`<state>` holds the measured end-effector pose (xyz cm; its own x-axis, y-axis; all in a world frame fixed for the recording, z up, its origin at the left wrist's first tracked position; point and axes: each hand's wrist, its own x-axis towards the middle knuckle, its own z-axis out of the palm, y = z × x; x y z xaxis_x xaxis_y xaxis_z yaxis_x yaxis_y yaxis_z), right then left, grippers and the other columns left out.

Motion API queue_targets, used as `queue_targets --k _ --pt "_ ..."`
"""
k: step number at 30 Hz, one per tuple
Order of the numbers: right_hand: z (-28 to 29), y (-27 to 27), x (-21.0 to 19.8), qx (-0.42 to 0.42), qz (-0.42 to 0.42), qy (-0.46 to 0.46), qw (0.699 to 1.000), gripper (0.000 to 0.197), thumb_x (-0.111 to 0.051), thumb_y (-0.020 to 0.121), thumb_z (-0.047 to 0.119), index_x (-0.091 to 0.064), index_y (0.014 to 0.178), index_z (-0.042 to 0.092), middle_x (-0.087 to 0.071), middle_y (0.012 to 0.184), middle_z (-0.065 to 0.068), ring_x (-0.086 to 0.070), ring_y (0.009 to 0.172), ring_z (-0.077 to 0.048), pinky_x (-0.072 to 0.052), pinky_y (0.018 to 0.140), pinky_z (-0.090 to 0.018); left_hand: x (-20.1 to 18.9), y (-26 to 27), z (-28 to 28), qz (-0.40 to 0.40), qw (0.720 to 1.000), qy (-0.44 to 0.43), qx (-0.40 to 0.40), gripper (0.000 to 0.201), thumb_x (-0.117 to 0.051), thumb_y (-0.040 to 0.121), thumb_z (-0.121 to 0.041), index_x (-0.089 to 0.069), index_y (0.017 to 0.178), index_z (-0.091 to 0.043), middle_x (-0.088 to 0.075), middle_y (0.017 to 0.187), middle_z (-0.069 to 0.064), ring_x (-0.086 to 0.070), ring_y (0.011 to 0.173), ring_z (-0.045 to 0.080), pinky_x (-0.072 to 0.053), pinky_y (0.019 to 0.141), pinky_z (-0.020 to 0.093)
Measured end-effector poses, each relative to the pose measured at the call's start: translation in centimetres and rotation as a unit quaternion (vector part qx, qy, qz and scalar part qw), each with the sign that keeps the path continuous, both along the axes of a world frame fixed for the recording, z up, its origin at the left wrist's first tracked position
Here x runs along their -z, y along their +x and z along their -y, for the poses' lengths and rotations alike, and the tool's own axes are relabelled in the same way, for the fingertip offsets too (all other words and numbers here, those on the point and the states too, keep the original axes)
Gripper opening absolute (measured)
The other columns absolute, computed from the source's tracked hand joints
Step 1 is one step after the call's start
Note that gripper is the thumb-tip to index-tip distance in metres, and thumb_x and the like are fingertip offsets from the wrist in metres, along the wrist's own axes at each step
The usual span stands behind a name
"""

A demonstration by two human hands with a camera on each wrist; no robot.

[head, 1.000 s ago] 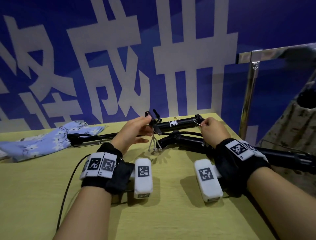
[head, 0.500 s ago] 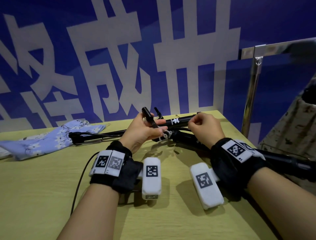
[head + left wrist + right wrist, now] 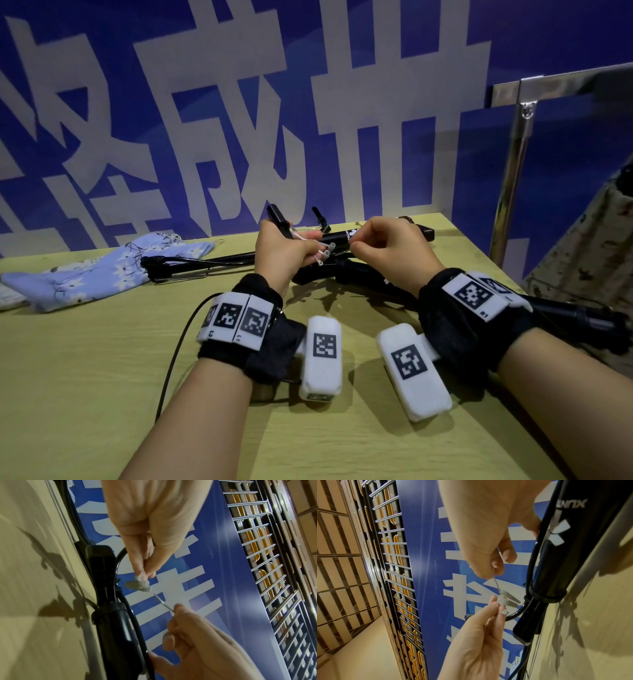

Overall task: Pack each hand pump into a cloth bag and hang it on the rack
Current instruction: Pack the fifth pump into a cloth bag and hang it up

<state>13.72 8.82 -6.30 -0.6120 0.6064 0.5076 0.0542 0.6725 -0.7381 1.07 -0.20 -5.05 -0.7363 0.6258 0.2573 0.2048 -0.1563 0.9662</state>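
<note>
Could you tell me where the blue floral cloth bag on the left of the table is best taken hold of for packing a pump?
Probably at the gathered drawstring mouth of the blue floral cloth bag, its far right end. It lies flat on the table, so come from above and pinch the top layer of the hem; lifting that may open the bag.

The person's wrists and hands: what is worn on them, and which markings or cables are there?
Both forearms are bare, no sleeves or gloves. Each wrist has a black fabric band carrying white blocks printed with black square codes; a rounded white module with one more code sticks out from each. A thin black cable leaves the left band.
</note>
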Motion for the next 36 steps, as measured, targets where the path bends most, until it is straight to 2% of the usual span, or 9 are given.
queue_targets --k 5,10,15,19,24,27,31,36 --pt "0.3 0.0 0.0 -0.027 0.026 0.005 0.999 0.005 -0.064 0.087 0.015 -0.065 0.085 0.018 -0.064 0.084 0.006 -0.061 0.084 -0.009 -0.048 0.076 -0.015 0.4 0.5 -0.4 -0.014 1.000 0.008 -0.016 0.043 -0.064 0.079 0.011 -0.035 0.085 -0.020 -0.066 0.094 0.006 -0.067 0.071 0.013 -0.052 0.054 0.016" --pt "0.4 0.0 0.0 -0.035 0.035 0.005 0.999 0.011 -0.063 0.087 0.015 -0.062 0.080 0.024 -0.062 0.082 0.010 -0.060 0.082 -0.005 -0.047 0.072 -0.011 0.3 0.7 -0.4 -0.014 1.000 0.008 -0.019 0.043 -0.064 0.079 0.010 -0.035 0.085 -0.021 -0.066 0.093 0.005 -0.067 0.069 0.011 -0.051 0.052 0.014" --pt "0.7 -0.1 0.1 -0.038 0.040 0.012 0.998 0.007 -0.064 0.087 0.015 -0.064 0.082 0.020 -0.061 0.079 0.012 -0.058 0.079 -0.001 -0.046 0.070 -0.010 0.3 1.0 -0.3 -0.021 1.000 0.009 -0.011 0.043 -0.065 0.078 0.011 -0.036 0.097 -0.015 -0.065 0.092 0.004 -0.066 0.066 0.011 -0.052 0.052 0.015" --pt "0.6 -0.3 0.2 -0.025 0.043 0.014 0.999 0.008 -0.063 0.087 0.014 -0.063 0.082 0.021 -0.059 0.078 0.014 -0.056 0.076 0.002 -0.043 0.068 -0.007 0.3 1.1 -0.2 -0.022 1.000 0.012 -0.005 0.045 -0.064 0.078 0.012 -0.035 0.085 -0.022 -0.065 0.090 0.004 -0.066 0.062 0.009 -0.053 0.052 0.015" --pt "0.6 -0.3 0.2 -0.021 0.050 0.019 0.998 0.005 -0.064 0.087 0.015 -0.064 0.084 0.019 -0.060 0.079 0.012 -0.056 0.076 0.001 -0.044 0.069 -0.009 0.3 1.0 -0.3 -0.020 1.000 0.008 -0.006 0.045 -0.064 0.078 0.012 -0.035 0.087 -0.021 -0.065 0.091 0.005 -0.066 0.064 0.010 -0.053 0.053 0.016" --pt "0.8 -0.3 0.1 -0.024 0.062 0.025 0.998 0.007 -0.064 0.087 0.015 -0.063 0.082 0.020 -0.058 0.079 0.013 -0.055 0.076 0.000 -0.044 0.071 -0.009 0.3 1.1 -0.3 -0.018 1.000 0.004 -0.007 0.044 -0.064 0.079 0.011 -0.036 0.099 -0.015 -0.065 0.091 0.002 -0.066 0.066 0.010 -0.053 0.053 0.015" --pt "1.1 -0.5 0.1 -0.028 0.075 0.045 0.996 0.008 -0.065 0.086 0.014 -0.063 0.080 0.019 -0.060 0.081 0.009 -0.057 0.081 -0.007 -0.046 0.077 -0.019 0.6 1.1 -0.5 0.004 1.000 -0.001 -0.001 0.044 -0.064 0.078 0.012 -0.036 0.098 -0.016 -0.065 0.092 0.004 -0.067 0.074 0.014 -0.056 0.057 0.020" --pt "1.5 -0.7 0.2 -0.033 0.094 0.060 0.993 0.005 -0.065 0.084 0.011 -0.063 0.080 0.011 -0.059 0.077 0.006 -0.055 0.079 -0.011 -0.045 0.076 -0.023 0.8 1.4 -0.8 0.017 1.000 -0.015 0.020 0.050 -0.061 0.080 0.012 -0.036 0.114 -0.013 -0.066 0.095 0.005 -0.065 0.079 0.011 -0.056 0.056 0.020"
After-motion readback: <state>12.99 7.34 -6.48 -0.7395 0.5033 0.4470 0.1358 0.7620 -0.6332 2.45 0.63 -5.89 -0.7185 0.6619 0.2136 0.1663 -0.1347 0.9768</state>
